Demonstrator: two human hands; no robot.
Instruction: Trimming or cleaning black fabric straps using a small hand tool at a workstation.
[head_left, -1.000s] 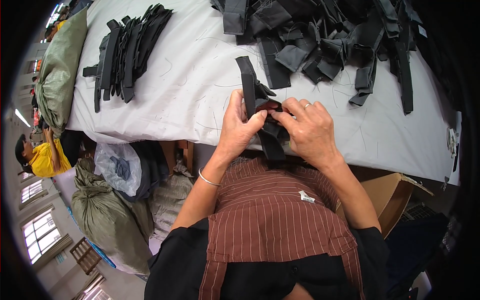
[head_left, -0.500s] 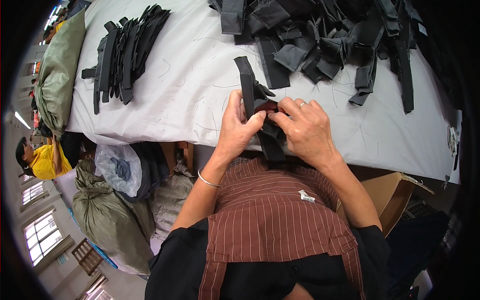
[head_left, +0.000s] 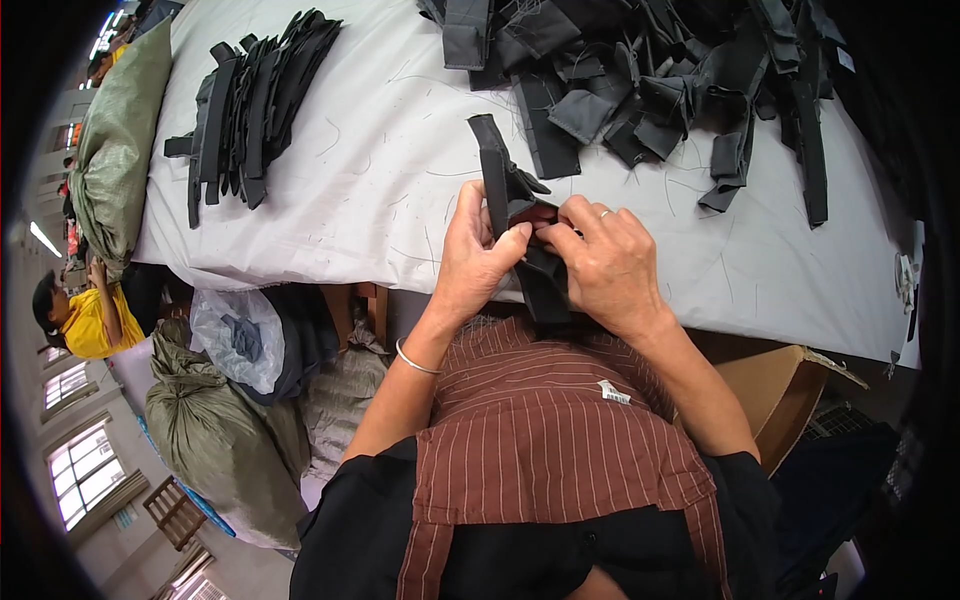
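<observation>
White cloth-covered table (head_left: pixel 350 215), workroom windows (head_left: pixel 85 472) far left | left hand (head_left: pixel 474 248) upright, thumb and fingers gripping black fabric strip (head_left: pixel 496 180); right hand (head_left: pixel 612 262) back-up, thumb and forefinger pinching its folded middle | strip between hands at table's near edge, long axis running away, far end leaning left

Around the white-covered desk (head_left: pixel 370 150)
A pale green sack (head_left: pixel 122 150) at the desk's left end; near it, a co-worker (head_left: pixel 95 322) in yellow; lower down, a gathered olive sack (head_left: pixel 218 440) beside a clear plastic bag (head_left: pixel 213 325) with dark cloth (head_left: pixel 243 338) inside; farther left, a paned window (head_left: pixel 85 475) and slatted wooden furniture (head_left: pixel 172 512); at right, an open cardboard box (head_left: pixel 765 400) by the desk's near edge.
</observation>
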